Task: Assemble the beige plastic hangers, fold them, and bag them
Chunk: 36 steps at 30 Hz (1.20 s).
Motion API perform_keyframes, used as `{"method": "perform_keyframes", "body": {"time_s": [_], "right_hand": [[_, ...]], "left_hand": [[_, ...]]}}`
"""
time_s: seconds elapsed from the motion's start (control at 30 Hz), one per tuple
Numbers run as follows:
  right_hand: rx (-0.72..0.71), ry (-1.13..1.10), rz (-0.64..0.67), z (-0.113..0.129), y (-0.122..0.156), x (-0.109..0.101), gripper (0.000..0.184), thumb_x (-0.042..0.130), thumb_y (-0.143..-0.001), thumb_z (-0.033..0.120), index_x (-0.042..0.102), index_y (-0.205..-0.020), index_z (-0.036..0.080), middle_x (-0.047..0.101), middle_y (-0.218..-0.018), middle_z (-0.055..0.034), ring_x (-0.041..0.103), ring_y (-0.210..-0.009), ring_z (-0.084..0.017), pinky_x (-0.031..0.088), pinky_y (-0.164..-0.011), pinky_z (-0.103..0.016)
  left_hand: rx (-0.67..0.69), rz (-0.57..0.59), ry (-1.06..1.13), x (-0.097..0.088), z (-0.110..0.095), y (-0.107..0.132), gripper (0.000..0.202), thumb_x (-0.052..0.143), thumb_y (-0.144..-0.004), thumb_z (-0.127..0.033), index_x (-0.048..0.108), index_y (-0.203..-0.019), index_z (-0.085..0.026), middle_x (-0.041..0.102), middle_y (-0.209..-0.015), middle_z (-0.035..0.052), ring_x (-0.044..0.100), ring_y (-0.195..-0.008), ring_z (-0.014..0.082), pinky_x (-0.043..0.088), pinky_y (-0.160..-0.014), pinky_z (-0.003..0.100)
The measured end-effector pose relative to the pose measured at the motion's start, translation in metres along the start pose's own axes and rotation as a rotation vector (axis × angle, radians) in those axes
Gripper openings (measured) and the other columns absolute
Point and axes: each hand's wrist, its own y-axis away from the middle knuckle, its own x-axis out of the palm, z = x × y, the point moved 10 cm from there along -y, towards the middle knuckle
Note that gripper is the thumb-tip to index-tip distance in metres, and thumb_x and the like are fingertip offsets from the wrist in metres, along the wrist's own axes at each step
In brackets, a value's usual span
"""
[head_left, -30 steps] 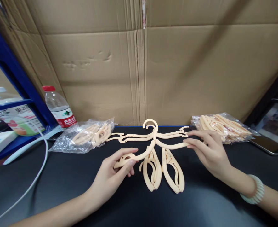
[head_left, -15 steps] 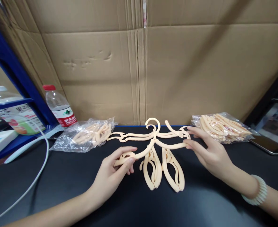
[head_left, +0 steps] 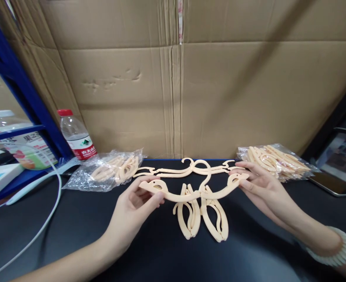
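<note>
A cream folding hanger (head_left: pixel 181 197) hangs above the table between my hands, its two arms spread and its hook up in the middle. My left hand (head_left: pixel 139 211) pinches the left arm's end between thumb and fingers. At the other end, my right hand (head_left: pixel 263 192) grips the tip of the right arm. Below the held hanger lie two folded hangers (head_left: pixel 187 227), side by side on the black tabletop. Behind it rests another unfolded hanger (head_left: pixel 173 171), its middle partly covered by the held one's hook.
Clear bags of folded hangers lie at the back left (head_left: pixel 111 170) and back right (head_left: pixel 278 158). A red-capped water bottle (head_left: pixel 77 137) stands by the blue shelf frame (head_left: pixel 17 78). A phone (head_left: pixel 333 184) lies far right, a white cable (head_left: pixel 51 219) left. Cardboard (head_left: pixel 125 98) walls the back.
The right arm of the hanger has swung outward and straightened, and the hook now stands clear in the middle. My right hand has changed its hold to that arm's tip.
</note>
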Motion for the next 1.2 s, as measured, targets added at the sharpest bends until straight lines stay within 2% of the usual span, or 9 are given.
{"method": "perform_keyframes", "body": {"time_s": [0.1,0.17,0.3,0.43,0.5,0.63,0.83,1.1,1.2], "right_hand": [[0.072,-0.125,0.018,-0.004,0.003,0.008,0.038,0.066,-0.087,0.038,0.054,-0.121,0.027,0.069,-0.107,-0.0098,0.066,-0.101,-0.024,0.056,-0.088,-0.04],[0.109,-0.14,0.019,-0.004,0.009,0.017,0.037,0.061,-0.089,0.039,0.053,-0.122,0.026,0.069,-0.106,-0.0109,0.067,-0.1,-0.025,0.057,-0.085,-0.041],[0.224,-0.218,0.04,0.0,0.028,0.041,0.036,0.059,-0.091,0.038,0.051,-0.123,0.024,0.07,-0.097,-0.0103,0.069,-0.088,-0.024,0.058,-0.078,-0.041],[0.271,-0.194,0.306,0.016,0.049,0.082,0.039,0.054,-0.095,0.037,0.048,-0.132,0.026,0.07,-0.089,-0.0053,0.067,-0.079,-0.019,0.056,-0.073,-0.033],[0.234,-0.078,0.41,0.025,0.057,0.095,0.032,0.052,-0.096,0.036,0.055,-0.126,0.026,0.069,-0.087,-0.0039,0.064,-0.075,-0.017,0.053,-0.068,-0.028],[0.175,0.087,0.388,0.031,0.059,0.098,0.023,0.05,-0.096,0.036,0.066,-0.103,0.021,0.064,-0.071,-0.0006,0.057,-0.061,-0.013,0.046,-0.056,-0.022],[0.201,0.093,0.361,0.024,0.056,0.096,0.027,0.051,-0.095,0.036,0.063,-0.081,0.018,0.06,-0.067,0.0,0.054,-0.057,-0.011,0.042,-0.051,-0.02],[0.275,-0.019,0.577,0.028,0.069,0.118,0.026,0.051,-0.096,0.037,0.068,-0.09,0.017,0.064,-0.069,-0.001,0.055,-0.055,-0.01,0.042,-0.052,-0.019],[0.285,-0.054,0.593,0.026,0.072,0.122,0.027,0.052,-0.096,0.038,0.068,-0.096,0.017,0.062,-0.072,-0.0007,0.054,-0.06,-0.01,0.042,-0.055,-0.019]], "left_hand": [[-0.024,0.04,0.048,0.009,-0.002,0.004,0.019,0.074,-0.077,-0.029,0.063,-0.086,-0.016,0.064,-0.079,0.0006,0.061,-0.068,0.0122,0.051,-0.061,0.02],[-0.058,0.105,0.073,0.021,-0.002,0.009,0.02,0.073,-0.078,-0.03,0.061,-0.075,-0.015,0.063,-0.076,0.0011,0.06,-0.066,0.0119,0.052,-0.061,0.021],[-0.156,0.272,0.122,0.048,0.004,0.027,0.021,0.071,-0.081,-0.033,0.06,-0.08,-0.015,0.063,-0.073,0.0019,0.058,-0.062,0.0122,0.051,-0.059,0.023],[-0.16,0.343,0.121,0.061,0.007,0.038,0.021,0.069,-0.083,-0.033,0.058,-0.079,-0.016,0.062,-0.074,0.0017,0.058,-0.065,0.0125,0.051,-0.061,0.024],[-0.148,0.354,0.1,0.064,0.008,0.04,0.02,0.069,-0.083,-0.032,0.057,-0.078,-0.016,0.061,-0.074,0.0013,0.058,-0.067,0.0126,0.051,-0.062,0.024],[-0.145,0.371,0.067,0.069,0.008,0.043,0.019,0.067,-0.084,-0.033,0.058,-0.078,-0.017,0.061,-0.075,0.0016,0.059,-0.069,0.0138,0.051,-0.064,0.025],[-0.154,0.405,0.043,0.074,0.008,0.048,0.019,0.068,-0.083,-0.032,0.058,-0.078,-0.017,0.061,-0.075,0.0012,0.059,-0.07,0.0139,0.051,-0.065,0.025],[-0.148,0.45,-0.021,0.078,0.008,0.047,0.022,0.067,-0.083,-0.036,0.062,-0.083,-0.014,0.06,-0.073,0.002,0.058,-0.067,0.0141,0.051,-0.063,0.025],[-0.159,0.461,-0.03,0.079,0.008,0.048,0.024,0.066,-0.083,-0.037,0.062,-0.08,-0.013,0.059,-0.07,0.0016,0.058,-0.065,0.014,0.051,-0.063,0.025]]}}
